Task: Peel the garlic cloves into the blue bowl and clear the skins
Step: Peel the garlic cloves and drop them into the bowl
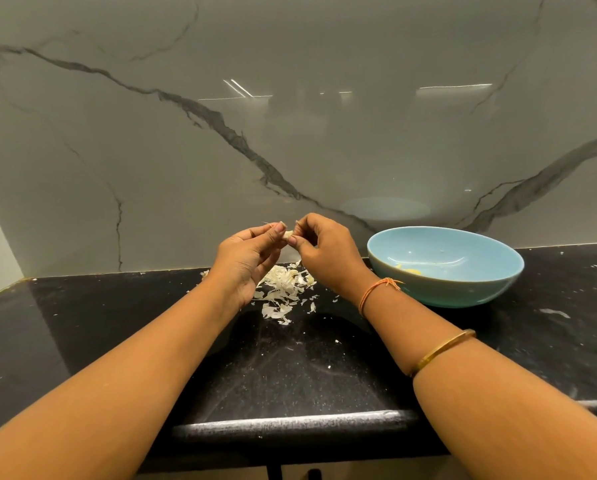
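On the black counter (pixel 290 375), a pile of papery skins (pixel 283 289) lies to the left of the blue bowl (pixel 446 289). Above that pile, also left of the bowl, the left hand (pixel 246 258) and the right hand (pixel 324 247) meet, each pinching one garlic clove (pixel 287 234) between thumb and fingertips. The bowl holds a few pale yellow pieces (pixel 409 270), and the marble wall (pixel 290 116) rises just behind it.
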Available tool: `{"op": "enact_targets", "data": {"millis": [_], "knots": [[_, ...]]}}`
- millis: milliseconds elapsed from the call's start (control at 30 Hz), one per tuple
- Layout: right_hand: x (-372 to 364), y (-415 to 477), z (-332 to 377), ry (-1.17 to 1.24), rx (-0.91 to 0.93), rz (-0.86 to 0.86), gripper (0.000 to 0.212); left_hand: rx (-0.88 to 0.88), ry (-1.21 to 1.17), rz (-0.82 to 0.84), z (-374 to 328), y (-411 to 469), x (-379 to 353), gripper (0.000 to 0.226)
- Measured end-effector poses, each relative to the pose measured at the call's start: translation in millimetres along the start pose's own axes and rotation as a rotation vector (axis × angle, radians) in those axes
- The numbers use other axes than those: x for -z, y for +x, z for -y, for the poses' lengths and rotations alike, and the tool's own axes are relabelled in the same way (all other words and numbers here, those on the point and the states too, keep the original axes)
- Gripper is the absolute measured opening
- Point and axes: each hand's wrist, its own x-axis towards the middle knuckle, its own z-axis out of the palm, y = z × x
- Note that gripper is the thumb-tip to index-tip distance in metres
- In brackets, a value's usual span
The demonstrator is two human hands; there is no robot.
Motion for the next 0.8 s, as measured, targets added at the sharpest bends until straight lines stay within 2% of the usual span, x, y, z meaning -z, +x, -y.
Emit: {"op": "enact_targets", "data": {"millis": [167, 267, 333, 400, 500, 600, 700, 800], "knots": [[-1.9, -1.0, 0.3, 0.031, 0.002, 0.052, 0.008, -0.014, -0.012, -0.038, 0.4, 1.4, 0.4, 0.004], [-6.5, -3.6, 4.5, 0.045, -0.003, 0.154, 0.021, -0.012, -0.039, -0.072, -1.4, 4.4, 3.9, 0.009], [-8.7, -4.5, 6.1, 0.051, -0.017, 0.166, 0.021, -0.002, -0.047, -0.099, -1.9, 6.5, 6.3, 0.011], [-7.3, -3.6, 4.5, 0.062, -0.040, 0.139, 0.011, 0.005, -0.078, -0.110, -1.8, 7.4, 7.1, 0.008], [-5.7, -1.6, 1.1, 0.047, -0.098, 0.088, 0.022, 0.005, -0.114, -0.109, -1.0, 6.7, 6.2, 0.005], [-4.7, -0.8, -1.2, 0.045, -0.092, 0.001, 0.013, -0.005, -0.084, -0.097, 0.0, 4.8, 5.0, 0.005], [-2.3, -0.3, -1.7, 0.022, -0.094, -0.081, 0.027, -0.019, -0.061, -0.075, 0.9, 4.1, 4.0, 0.006], [-1.1, -0.5, -0.6, 0.081, -0.099, -0.113, 0.019, -0.022, -0.056, -0.064, 1.1, 4.6, 3.3, 0.007]]}}
